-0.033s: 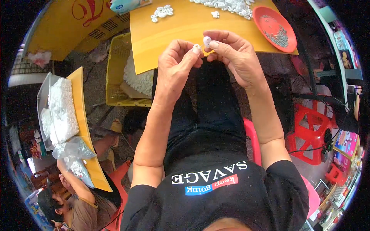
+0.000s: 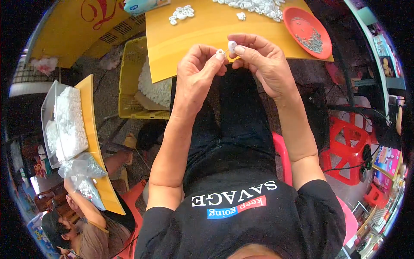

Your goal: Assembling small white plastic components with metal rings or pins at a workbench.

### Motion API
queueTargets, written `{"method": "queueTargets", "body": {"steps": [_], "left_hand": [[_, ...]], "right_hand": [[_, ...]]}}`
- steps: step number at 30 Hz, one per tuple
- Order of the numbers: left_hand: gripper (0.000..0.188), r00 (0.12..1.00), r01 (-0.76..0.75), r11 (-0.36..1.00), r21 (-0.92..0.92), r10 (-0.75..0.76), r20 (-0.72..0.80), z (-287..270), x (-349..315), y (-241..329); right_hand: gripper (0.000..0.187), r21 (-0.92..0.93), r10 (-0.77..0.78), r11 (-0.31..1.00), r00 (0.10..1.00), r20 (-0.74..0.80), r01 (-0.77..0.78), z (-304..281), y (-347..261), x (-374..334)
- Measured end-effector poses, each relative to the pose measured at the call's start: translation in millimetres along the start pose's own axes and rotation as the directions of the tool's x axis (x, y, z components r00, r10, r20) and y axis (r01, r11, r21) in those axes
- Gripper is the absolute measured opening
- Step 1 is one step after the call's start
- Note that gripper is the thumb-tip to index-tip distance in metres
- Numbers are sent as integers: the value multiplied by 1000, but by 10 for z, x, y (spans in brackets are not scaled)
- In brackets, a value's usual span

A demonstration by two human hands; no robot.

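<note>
The right hand [image 2: 263, 64] pinches a small round white plastic piece [image 2: 232, 46] between thumb and forefinger, just above the yellow board's [image 2: 194, 39] near edge. The left hand [image 2: 196, 71], fingers curled, nips a tinier white bit [image 2: 220, 52] beside it. Loose white pieces [image 2: 181, 14] lie scattered farther back, near a round orange dish [image 2: 297, 23] of thin metal pins.

Yellow-orange work board [image 2: 202, 39] spans the top of view. On it: red shallow dish [image 2: 309, 31] of small metal pieces at its right edge; left of the dish a heap of small white plastic parts [image 2: 254, 6]; further left a smaller white cluster [image 2: 181, 14].
</note>
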State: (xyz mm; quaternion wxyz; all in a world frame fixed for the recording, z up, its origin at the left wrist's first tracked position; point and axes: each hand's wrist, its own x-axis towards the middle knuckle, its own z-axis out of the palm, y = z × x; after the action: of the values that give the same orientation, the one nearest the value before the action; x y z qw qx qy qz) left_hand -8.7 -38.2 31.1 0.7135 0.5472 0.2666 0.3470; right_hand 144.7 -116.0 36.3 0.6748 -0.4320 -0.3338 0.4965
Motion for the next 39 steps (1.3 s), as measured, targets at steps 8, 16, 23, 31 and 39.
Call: {"method": "queueTargets", "body": {"steps": [8, 16, 23, 31, 39], "left_hand": [[15, 999, -36, 993, 111, 36, 2, -2, -41, 1], [15, 1000, -20, 994, 105, 20, -3, 28, -56, 48], [17, 1000, -3, 995, 100, 1, 18, -7, -47, 29], [18, 999, 37, 997, 67, -36, -7, -48, -49, 6], [20, 1000, 26, 999, 39, -25, -15, -23, -46, 6]], "right_hand": [[29, -190, -27, 982, 999, -20, 23, 50, -89, -41], [28, -305, -46, 951, 999, 14, 48, 61, -111, -55], [28, -393, -55, 917, 998, 23, 59, 51, -105, -63], [28, -367, -44, 929, 999, 29, 51, 26, -66, -34], [28, -386, -44, 920, 998, 54, 62, 61, -20, -47]]}}
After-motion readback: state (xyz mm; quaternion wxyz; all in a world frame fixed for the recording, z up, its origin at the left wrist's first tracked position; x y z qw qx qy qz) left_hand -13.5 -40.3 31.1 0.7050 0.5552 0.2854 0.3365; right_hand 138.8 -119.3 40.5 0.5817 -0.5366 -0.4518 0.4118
